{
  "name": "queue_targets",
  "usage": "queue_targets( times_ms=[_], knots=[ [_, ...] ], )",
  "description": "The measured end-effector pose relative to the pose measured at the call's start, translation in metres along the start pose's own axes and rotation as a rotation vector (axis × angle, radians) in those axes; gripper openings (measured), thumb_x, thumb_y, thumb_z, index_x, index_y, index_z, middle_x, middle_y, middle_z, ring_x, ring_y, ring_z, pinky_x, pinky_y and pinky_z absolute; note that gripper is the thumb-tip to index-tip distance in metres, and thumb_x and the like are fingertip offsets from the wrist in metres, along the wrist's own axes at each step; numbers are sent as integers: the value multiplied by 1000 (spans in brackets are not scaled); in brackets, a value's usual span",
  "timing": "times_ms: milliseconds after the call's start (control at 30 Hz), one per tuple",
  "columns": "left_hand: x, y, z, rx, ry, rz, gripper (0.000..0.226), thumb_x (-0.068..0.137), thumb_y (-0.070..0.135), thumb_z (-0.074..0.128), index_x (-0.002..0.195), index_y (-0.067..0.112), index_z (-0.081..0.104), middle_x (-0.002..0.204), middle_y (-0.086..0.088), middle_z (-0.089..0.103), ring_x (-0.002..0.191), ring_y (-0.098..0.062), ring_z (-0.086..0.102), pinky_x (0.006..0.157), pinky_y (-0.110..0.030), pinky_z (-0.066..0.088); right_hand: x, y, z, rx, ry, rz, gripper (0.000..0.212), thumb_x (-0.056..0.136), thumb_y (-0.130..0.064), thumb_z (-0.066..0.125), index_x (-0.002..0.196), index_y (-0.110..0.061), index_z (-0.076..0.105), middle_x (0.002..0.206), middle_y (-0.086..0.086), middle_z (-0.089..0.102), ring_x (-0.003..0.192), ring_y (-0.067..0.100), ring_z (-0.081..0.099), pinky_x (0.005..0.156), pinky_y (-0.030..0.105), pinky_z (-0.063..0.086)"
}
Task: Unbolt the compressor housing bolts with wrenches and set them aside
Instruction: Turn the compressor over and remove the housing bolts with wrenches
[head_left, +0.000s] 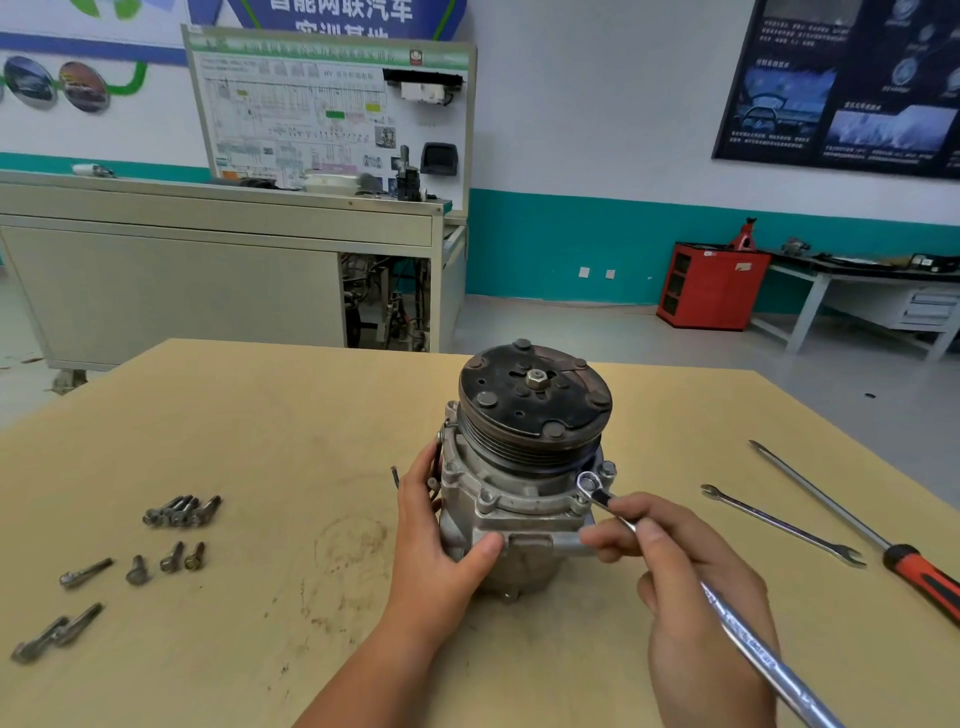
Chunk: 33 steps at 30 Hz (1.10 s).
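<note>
Firmly our left hand (436, 545) grips the compressor (519, 499), steadying it. Our right hand (691, 582) clasps the wrench (753, 649), its ring at the compressor's right-side bolt (606, 470).

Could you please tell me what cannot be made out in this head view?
1. Head view: bolts on the far side of the compressor, hidden by its pulley.
2. Head view: whether the ring of the wrench sits on a bolt head, too small to tell; its handle end, cut by the bottom edge.
3. Head view: the handle end of the screwdriver, cut by the right edge.
</note>
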<state>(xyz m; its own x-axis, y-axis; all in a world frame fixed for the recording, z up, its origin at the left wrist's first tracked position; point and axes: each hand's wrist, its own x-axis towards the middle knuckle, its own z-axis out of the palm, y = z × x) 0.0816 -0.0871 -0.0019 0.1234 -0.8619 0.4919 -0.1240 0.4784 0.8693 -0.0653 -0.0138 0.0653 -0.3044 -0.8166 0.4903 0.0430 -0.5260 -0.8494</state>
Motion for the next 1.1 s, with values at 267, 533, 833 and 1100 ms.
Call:
queue_targets(
  times_ms=[267,533,833,1100],
  knots=[
    [0,-1,-1,-17,-7,-2,84,59,51,62,137,38,31,141,9,44,125,-6,49,101,-20,43,73,-12,-30,110,-316,452,26,70,-13,49,53,-13,69,45,10,51,33,9,39,35,12,22],
    [0,0,-1,-64,-9,-8,85,57,50,63,135,35,33,138,10,46,121,-3,51,98,-18,45,76,3,-32,605,-335,374,24,49,-31,78,57,-13,64,43,3,49,40,10,31,42,16,32],
    [0,-1,-1,-37,-12,-19,85,57,51,63,135,39,32,141,11,44,125,-6,49,103,-28,45,8,14,-14,304,119,135,64,89,9,23,53,-20,67,46,7,59,39,10,51,38,10,32],
    [0,-3,0,-31,-1,-25,85,58,48,63,136,37,32,141,7,44,126,-11,49,105,-37,43,30,-3,-14,82,-142,175,27,66,-11,42,55,-18,65,48,10,58,42,13,51,36,14,27]
  ],
)
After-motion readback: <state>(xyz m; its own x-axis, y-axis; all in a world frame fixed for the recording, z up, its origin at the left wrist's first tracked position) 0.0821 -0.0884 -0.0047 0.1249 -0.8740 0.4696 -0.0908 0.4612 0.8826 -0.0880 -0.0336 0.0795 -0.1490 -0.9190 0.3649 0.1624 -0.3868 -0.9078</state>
